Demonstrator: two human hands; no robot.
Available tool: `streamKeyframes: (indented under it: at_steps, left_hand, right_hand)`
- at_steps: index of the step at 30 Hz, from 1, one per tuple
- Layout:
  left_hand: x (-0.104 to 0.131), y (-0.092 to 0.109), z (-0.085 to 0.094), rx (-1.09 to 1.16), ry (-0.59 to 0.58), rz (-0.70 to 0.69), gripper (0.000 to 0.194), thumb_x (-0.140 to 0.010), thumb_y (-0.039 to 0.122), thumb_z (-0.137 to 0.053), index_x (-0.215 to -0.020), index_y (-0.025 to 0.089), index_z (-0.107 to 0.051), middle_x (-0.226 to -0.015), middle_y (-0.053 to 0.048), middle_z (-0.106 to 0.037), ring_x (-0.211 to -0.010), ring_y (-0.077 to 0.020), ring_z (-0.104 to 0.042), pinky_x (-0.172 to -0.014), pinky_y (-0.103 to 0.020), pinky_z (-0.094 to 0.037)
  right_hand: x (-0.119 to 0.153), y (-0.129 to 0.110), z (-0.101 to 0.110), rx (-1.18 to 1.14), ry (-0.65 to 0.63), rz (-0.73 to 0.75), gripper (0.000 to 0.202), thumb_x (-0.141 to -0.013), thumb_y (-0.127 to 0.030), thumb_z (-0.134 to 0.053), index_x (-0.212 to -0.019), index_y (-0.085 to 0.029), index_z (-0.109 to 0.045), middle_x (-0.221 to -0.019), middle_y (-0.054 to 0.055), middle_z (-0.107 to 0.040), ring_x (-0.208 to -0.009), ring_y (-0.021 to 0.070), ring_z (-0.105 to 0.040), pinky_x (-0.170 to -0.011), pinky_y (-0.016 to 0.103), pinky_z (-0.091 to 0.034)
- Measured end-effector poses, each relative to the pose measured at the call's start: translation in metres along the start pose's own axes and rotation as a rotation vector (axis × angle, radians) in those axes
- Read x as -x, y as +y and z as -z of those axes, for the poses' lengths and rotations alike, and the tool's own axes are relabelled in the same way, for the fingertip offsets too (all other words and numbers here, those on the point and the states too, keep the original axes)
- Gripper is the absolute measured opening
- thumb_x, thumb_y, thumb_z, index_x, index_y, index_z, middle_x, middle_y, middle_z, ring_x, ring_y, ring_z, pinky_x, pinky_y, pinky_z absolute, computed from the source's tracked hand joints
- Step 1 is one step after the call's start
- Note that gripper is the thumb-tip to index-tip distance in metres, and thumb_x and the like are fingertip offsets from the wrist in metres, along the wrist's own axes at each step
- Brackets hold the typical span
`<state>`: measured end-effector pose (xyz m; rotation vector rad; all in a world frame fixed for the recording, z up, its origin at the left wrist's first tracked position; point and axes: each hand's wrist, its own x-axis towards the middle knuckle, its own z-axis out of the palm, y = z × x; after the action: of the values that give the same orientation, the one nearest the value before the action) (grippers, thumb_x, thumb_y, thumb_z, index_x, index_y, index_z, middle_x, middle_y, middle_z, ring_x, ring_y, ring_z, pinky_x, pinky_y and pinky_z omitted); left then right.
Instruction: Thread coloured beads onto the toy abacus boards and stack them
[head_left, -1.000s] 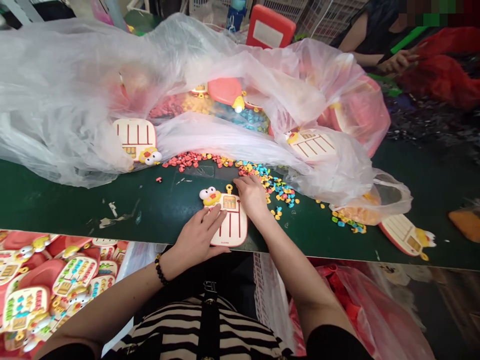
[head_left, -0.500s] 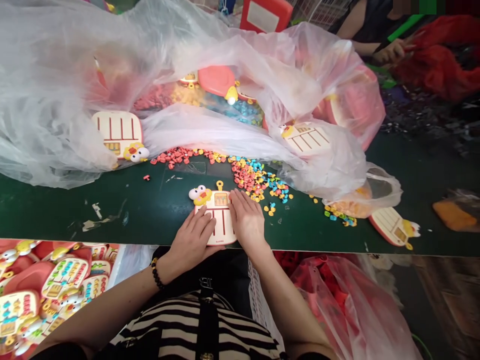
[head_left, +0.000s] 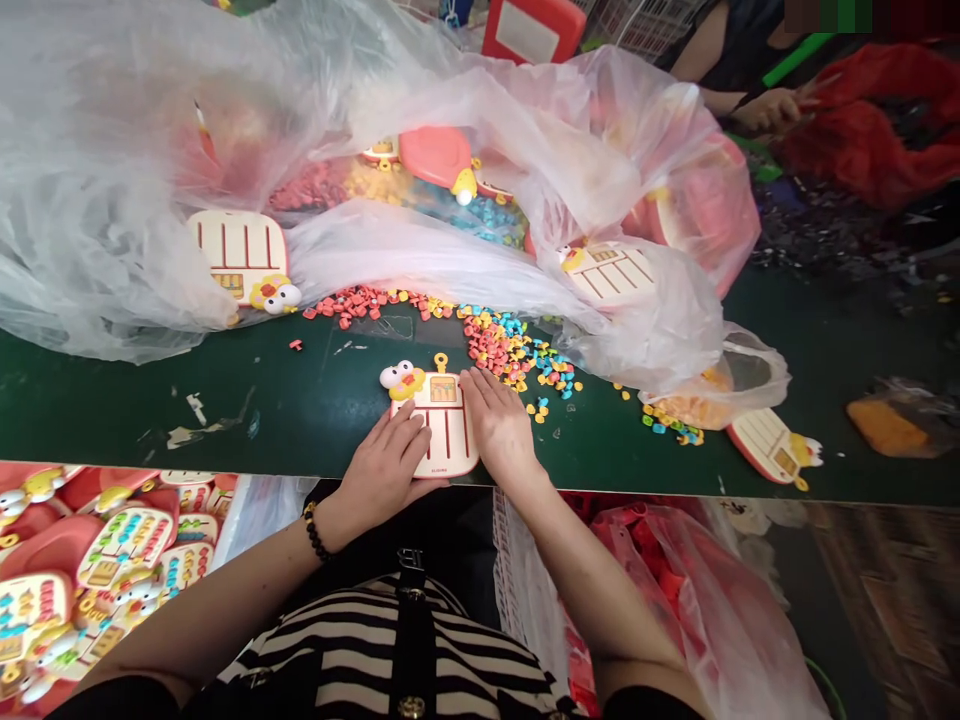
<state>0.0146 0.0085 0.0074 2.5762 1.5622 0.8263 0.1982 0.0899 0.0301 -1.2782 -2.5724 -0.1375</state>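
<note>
A cream toy board (head_left: 444, 455) with red slots, a yellow duck head with bulging eyes and a yellow ring on top lies near the table's front edge. My left hand (head_left: 386, 455) grips its left side, fingers over the face and thumb by the bottom edge. My right hand (head_left: 504, 425) is closed along the right edge, its fingertips by the upper right corner. No small pieces show in the visible slots. Just beyond the board is a pile of small red, yellow and blue plastic pieces (head_left: 499, 345).
Clear plastic bags (head_left: 420, 240) with boards and loose pieces spread across the back of the green table (head_left: 300, 410). Boards filled with coloured pieces (head_left: 124, 550) are heaped at lower left. Another board (head_left: 765, 445) lies at right. A co-worker's hand (head_left: 776, 108) is at upper right.
My right hand has shifted slightly outward, uncovering more of the board's right slot. The board stays between both hands. The whole view has shifted a little.
</note>
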Motion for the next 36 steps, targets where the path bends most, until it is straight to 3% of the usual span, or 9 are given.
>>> streamKeyframes:
  at_steps: [4, 13, 21, 28, 33, 36]
  left_hand:
    - [0.001, -0.001, 0.000, 0.041, 0.003, 0.015, 0.048, -0.086, 0.052, -0.057, -0.114, 0.013, -0.056, -0.116, -0.017, -0.062, -0.127, -0.0330, -0.050, -0.104, -0.050, -0.043]
    - [0.004, -0.004, 0.002, 0.153, -0.003, -0.003, 0.045, -0.082, 0.052, -0.063, -0.105, 0.014, -0.055, -0.114, -0.016, -0.059, -0.124, -0.0317, -0.053, -0.104, -0.049, -0.046]
    - [0.005, -0.002, 0.001, 0.122, 0.043, -0.020, 0.049, -0.082, 0.050, -0.064, -0.110, 0.011, -0.054, -0.107, -0.016, -0.060, -0.122, -0.0334, -0.053, -0.103, -0.051, -0.046]
    - [0.010, 0.007, -0.003, 0.153, 0.087, -0.036, 0.048, -0.082, 0.051, -0.063, -0.108, 0.012, -0.055, -0.101, -0.014, -0.061, -0.121, -0.0329, -0.055, -0.101, -0.050, -0.048]
    - [0.009, 0.007, -0.002, 0.122, 0.092, -0.034, 0.048, -0.082, 0.051, -0.063, -0.107, 0.011, -0.056, -0.099, -0.014, -0.060, -0.121, -0.0333, -0.055, -0.100, -0.051, -0.049]
    - [0.007, 0.007, -0.002, 0.114, 0.100, -0.030, 0.045, -0.082, 0.049, -0.064, -0.105, 0.011, -0.056, -0.101, -0.014, -0.060, -0.121, -0.0331, -0.055, -0.100, -0.050, -0.050]
  right_hand:
    - [-0.006, 0.013, 0.008, 0.018, -0.089, 0.149, 0.037, -0.094, -0.013, -0.042, -0.126, -0.010, -0.058, -0.127, 0.017, -0.064, -0.117, 0.0261, -0.060, -0.093, 0.038, -0.050]
    - [0.024, -0.022, -0.004, 0.085, 0.067, -0.103, 0.038, -0.093, -0.012, -0.041, -0.126, -0.006, -0.058, -0.119, 0.018, -0.068, -0.123, 0.0275, -0.056, -0.096, 0.039, -0.047]
    - [0.011, 0.007, 0.008, -0.164, -0.009, 0.006, 0.036, -0.094, -0.013, -0.039, -0.119, -0.016, -0.065, -0.120, 0.009, -0.068, -0.119, 0.0200, -0.060, -0.097, 0.035, -0.051]
    - [0.030, 0.001, 0.007, -0.147, 0.084, -0.075, 0.033, -0.094, -0.015, -0.044, -0.118, -0.015, -0.066, -0.118, 0.012, -0.069, -0.115, 0.0238, -0.063, -0.092, 0.038, -0.054]
    - [0.024, 0.021, 0.011, -0.479, -0.019, -0.041, 0.031, -0.095, -0.020, -0.044, -0.115, -0.023, -0.068, -0.120, 0.007, -0.069, -0.116, 0.0213, -0.062, -0.099, 0.040, -0.052]
    - [0.025, 0.027, 0.013, -0.720, 0.004, -0.236, 0.031, -0.093, -0.028, -0.050, -0.121, -0.025, -0.064, -0.117, 0.005, -0.070, -0.106, 0.0195, -0.067, -0.095, 0.038, -0.054]
